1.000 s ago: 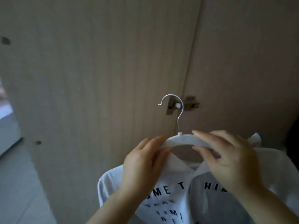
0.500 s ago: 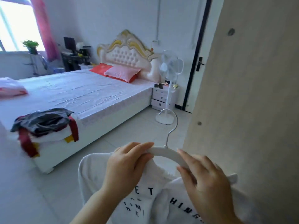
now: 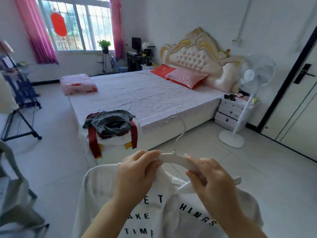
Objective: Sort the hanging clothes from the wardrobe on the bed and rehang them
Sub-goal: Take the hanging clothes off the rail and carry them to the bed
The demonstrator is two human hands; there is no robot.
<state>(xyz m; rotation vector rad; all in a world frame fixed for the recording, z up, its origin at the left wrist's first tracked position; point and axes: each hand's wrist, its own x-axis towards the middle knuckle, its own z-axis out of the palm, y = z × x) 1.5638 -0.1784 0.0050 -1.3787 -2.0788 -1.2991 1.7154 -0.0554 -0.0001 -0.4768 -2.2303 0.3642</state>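
Observation:
A white hanger (image 3: 175, 158) with a metal hook carries a white T-shirt (image 3: 164, 206) printed with black letters. My left hand (image 3: 135, 174) grips the hanger's left shoulder together with the shirt's collar. My right hand (image 3: 211, 181) grips the hanger's right shoulder. The shirt hangs in front of me at the bottom of the view. Ahead stands the bed (image 3: 145, 95), with a pile of clothes (image 3: 109, 126) in grey, dark red and white on its near corner.
A folded pink quilt (image 3: 78, 84) lies on the bed's far corner, pillows (image 3: 183, 76) by the headboard. A white standing fan (image 3: 247, 100) and nightstand (image 3: 231, 109) are right of the bed. A metal rack (image 3: 20, 100) stands left. Grey garments (image 3: 15, 194) hang at the left edge.
The view has swung from the wardrobe door round to the bed. Both hands keep hold of the hanger and shirt, and the bed now lies straight ahead.

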